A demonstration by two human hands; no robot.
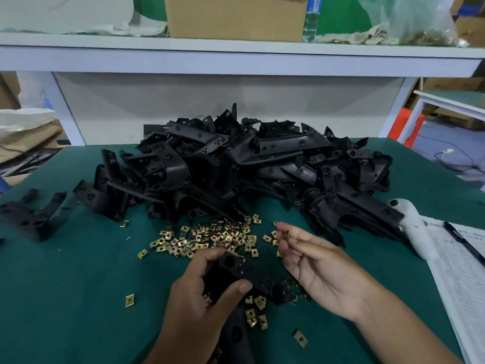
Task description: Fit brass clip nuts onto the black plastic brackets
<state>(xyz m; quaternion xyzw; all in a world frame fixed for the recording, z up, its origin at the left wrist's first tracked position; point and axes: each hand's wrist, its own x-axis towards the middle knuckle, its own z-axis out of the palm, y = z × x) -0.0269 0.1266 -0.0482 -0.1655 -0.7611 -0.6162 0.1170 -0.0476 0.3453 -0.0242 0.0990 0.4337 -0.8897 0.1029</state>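
My left hand grips a black plastic bracket low over the green table, thumb across its near side. My right hand is palm up to the right of it and pinches one brass clip nut between thumb and fingertips, a little above and right of the bracket's upper end. Several loose brass clip nuts lie scattered just beyond my hands, with more under and near the bracket. A large heap of black brackets fills the middle of the table.
A lone black bracket lies at the left edge. A white handheld device, a printed sheet and a pen sit at the right. A white shelf with a cardboard box spans the back.
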